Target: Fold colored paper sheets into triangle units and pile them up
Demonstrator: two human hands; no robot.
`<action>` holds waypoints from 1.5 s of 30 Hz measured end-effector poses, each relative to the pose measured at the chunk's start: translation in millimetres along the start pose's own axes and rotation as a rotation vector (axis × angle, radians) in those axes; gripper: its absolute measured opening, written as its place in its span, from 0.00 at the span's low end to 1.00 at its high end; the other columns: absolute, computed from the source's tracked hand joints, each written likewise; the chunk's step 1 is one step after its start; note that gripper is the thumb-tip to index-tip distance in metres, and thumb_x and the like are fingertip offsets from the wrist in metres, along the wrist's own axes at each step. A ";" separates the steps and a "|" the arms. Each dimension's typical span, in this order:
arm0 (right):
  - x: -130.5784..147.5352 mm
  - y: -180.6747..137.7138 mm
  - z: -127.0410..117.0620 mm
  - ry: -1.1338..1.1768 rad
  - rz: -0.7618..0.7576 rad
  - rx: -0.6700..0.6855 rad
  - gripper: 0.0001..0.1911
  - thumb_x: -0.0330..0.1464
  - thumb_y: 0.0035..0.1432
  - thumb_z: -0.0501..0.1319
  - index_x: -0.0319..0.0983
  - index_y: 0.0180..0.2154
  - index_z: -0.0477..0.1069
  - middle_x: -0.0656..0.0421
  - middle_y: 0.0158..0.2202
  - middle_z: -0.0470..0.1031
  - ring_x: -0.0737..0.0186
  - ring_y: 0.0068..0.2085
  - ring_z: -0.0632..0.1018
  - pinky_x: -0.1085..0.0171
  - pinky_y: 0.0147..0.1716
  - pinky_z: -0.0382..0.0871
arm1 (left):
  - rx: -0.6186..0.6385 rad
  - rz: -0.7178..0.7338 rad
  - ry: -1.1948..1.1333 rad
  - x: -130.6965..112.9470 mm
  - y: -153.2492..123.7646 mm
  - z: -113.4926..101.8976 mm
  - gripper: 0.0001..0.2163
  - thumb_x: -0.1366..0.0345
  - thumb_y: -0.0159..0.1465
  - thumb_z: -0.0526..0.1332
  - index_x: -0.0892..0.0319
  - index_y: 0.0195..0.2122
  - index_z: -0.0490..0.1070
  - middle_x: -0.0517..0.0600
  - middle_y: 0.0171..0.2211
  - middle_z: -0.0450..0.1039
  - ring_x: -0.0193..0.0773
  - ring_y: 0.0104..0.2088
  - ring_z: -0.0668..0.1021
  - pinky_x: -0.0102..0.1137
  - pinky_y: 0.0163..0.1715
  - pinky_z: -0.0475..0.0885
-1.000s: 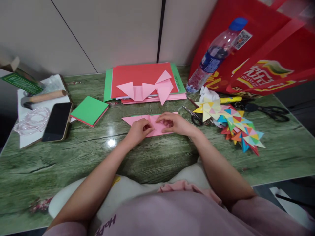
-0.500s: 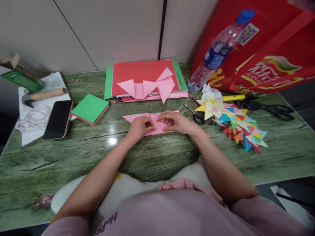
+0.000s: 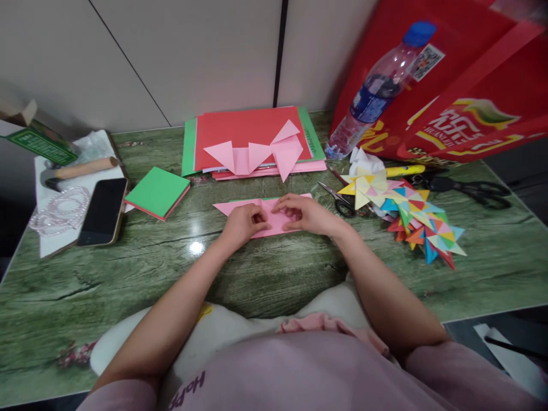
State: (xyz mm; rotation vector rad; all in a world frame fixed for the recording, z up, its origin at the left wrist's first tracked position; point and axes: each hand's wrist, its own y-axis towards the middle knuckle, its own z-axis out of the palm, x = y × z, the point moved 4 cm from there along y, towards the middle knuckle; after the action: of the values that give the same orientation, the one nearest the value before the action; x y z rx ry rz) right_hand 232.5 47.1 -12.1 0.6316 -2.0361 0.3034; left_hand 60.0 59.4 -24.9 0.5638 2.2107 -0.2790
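A folded strip of pink paper (image 3: 277, 220) lies on the green table in front of me, a pointed flap sticking out at its left end. Along its far edge a sliver of green shows. My left hand (image 3: 242, 222) grips the strip's left part, thumb and fingers curled together. From the other side my right hand (image 3: 309, 214) presses its bent fingertips on the strip's right part. Both palms hide some of the folds. Just beyond, two folded pink paper pieces (image 3: 241, 162) lean on a stack of coloured paper (image 3: 240, 127) topped by a red sheet.
To the left are green square papers (image 3: 157, 190), a phone (image 3: 103, 212), a bead string (image 3: 60, 210) and a wooden-handled tool (image 3: 85, 168). On the right lie small scissors (image 3: 343, 206), a multicoloured origami piece (image 3: 422, 220), black scissors (image 3: 471, 188), a bottle (image 3: 370, 103) and a red bag (image 3: 479, 74).
The view has shifted very slightly. Both hands keep their places on the pink paper, with no clear movement of the fingers.
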 end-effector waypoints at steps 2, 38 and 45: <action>0.2 0.0 0.2 0.002 0.007 0.003 0.19 0.29 0.45 0.67 0.39 0.43 0.72 0.55 0.44 0.69 0.64 0.35 0.70 0.63 0.35 0.66 | 0.004 0.002 -0.001 0.5 0.1 0.1 0.08 0.66 0.49 0.69 0.60 0.28 0.73 0.43 0.24 0.70 0.29 0.23 0.70 0.26 0.26 0.63; -16.1 -10.7 -20.5 0.068 0.177 0.036 0.14 0.38 0.43 0.67 0.36 0.32 0.75 0.59 0.28 0.75 0.67 0.27 0.70 0.67 0.26 0.62 | 0.044 0.021 0.177 -4.6 0.6 -0.2 0.10 0.63 0.52 0.67 0.56 0.36 0.73 0.44 0.28 0.72 0.33 0.27 0.71 0.27 0.26 0.61; -15.7 -11.1 -21.0 0.071 0.190 0.039 0.13 0.38 0.44 0.67 0.36 0.31 0.75 0.59 0.27 0.75 0.68 0.26 0.71 0.68 0.26 0.63 | 0.039 0.040 0.204 -6.3 -0.1 -0.5 0.11 0.63 0.53 0.66 0.55 0.38 0.73 0.45 0.29 0.72 0.34 0.28 0.71 0.27 0.27 0.62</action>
State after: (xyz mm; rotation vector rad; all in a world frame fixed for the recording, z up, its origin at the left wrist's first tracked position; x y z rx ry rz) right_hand 260.3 52.2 -15.1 0.4455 -2.0293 0.4717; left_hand 63.2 57.6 -19.8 0.6829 2.3915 -0.2537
